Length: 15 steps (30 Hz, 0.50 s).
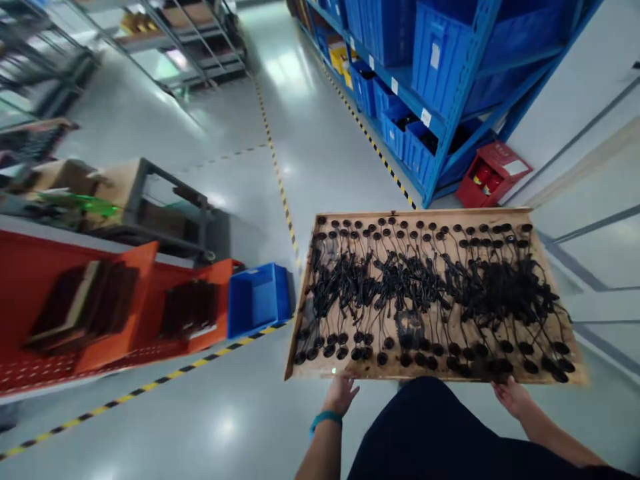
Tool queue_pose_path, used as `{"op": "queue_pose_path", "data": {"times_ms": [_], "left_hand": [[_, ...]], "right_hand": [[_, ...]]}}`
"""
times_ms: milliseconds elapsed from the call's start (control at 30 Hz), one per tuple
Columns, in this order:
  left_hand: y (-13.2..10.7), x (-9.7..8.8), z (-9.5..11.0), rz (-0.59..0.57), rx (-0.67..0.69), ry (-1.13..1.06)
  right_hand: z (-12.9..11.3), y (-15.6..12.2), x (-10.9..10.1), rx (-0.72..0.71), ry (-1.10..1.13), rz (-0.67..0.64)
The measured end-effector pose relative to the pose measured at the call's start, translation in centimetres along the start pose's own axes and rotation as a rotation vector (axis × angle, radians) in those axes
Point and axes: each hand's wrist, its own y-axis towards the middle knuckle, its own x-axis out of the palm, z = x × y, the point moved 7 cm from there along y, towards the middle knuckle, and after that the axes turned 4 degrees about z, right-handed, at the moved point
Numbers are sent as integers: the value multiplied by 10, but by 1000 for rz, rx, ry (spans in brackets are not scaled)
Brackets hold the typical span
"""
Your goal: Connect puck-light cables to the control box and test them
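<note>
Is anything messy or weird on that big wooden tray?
The black cables look messy: they're bunched along the middle of the wooden tray, thickest toward the right, while their round ends sit in rough rows near its long edges. I can't make out any damage.

Wooden tray (450, 214): shallow, rectangular, long side crosswise. Black cables (510, 287) tangled along tray's middle, densest toward its right end. Black discs (382, 359) on cable ends, rough rows by tray's far and near edges.
</note>
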Motion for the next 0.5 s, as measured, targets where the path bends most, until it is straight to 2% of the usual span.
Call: {"op": "queue_pose_path", "data": {"times_ms": [167,267,367,500], "left_hand": [[-6,11,-10,43,-51,-160],[-11,8,-18,51,-73,-201],[-15,1,-32,19,-67,-262],[-20,-2,-55,-61,-51,-375]], "right_hand": [[7,7,-10,101,185,69],[11,12,-6,112,255,56],[20,10,-7,97,287,34],[39,-7,-22,67,275,10]]}}
